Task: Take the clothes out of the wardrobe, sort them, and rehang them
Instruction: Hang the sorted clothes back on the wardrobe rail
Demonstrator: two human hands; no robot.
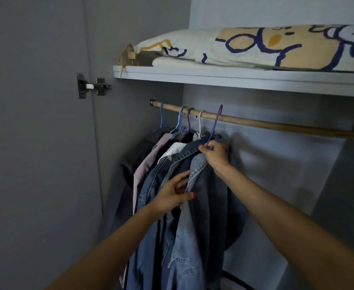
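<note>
Grey wardrobe walls enclose a dim interior, with an open door on the left carrying a metal hinge. Across the top runs a white shelf holding folded bedding in cream and yellow with dark blue line drawings, and a small tan item sits at its left end, too unclear to name. Below the shelf a wooden rail stretches from the left wall to the right edge. Hangers are hooked over the left part of the rail, 5 hooks showing: blue ones at the far left, then a purple and a pale one. The clothes hang bunched together at that left end: a dark garment, a pale mauve one, something white, and several denim pieces. The nearest is a denim jacket on a purple hanger, whose hook stands at the rail; whether it rests on the rail I cannot tell. The right hand grips this hanger's neck just above the collar, fingers curled round it. The left hand pinches the jacket's front edge lower down, thumb on the near side and fingers behind the fabric.
</note>
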